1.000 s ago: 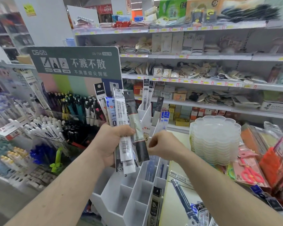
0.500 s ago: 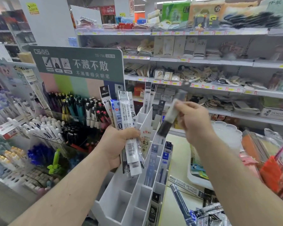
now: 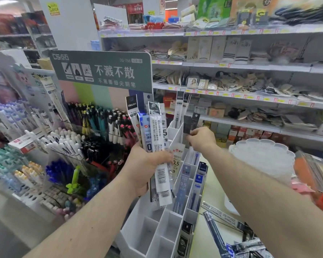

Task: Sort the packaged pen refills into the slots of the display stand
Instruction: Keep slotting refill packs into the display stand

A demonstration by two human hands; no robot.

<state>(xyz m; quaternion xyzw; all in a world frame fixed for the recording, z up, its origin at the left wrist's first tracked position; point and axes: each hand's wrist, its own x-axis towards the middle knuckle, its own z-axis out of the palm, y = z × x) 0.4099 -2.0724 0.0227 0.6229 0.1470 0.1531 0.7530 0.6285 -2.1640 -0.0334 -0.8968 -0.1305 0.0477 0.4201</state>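
**Two hands sort refills at the white stand**

Left hand (image 3: 147, 168) grips a fan of packaged refills (image 3: 157, 146), held upright in front of the white display stand (image 3: 168, 226). Right hand (image 3: 200, 139) pinches one dark refill pack (image 3: 191, 122) over a slot near the top of the stand.

Big store shelves (image 3: 250, 66) fill the back. A green sign (image 3: 104, 71) stands above rows of pens (image 3: 104, 121). The stand's upper slots hold refills; its lower left slots look bare. More refill packs (image 3: 224, 218) lie on the pale counter (image 3: 211, 185).

Half a second ago the right hand held the dark pack higher up. Now it is lower, by the slot.
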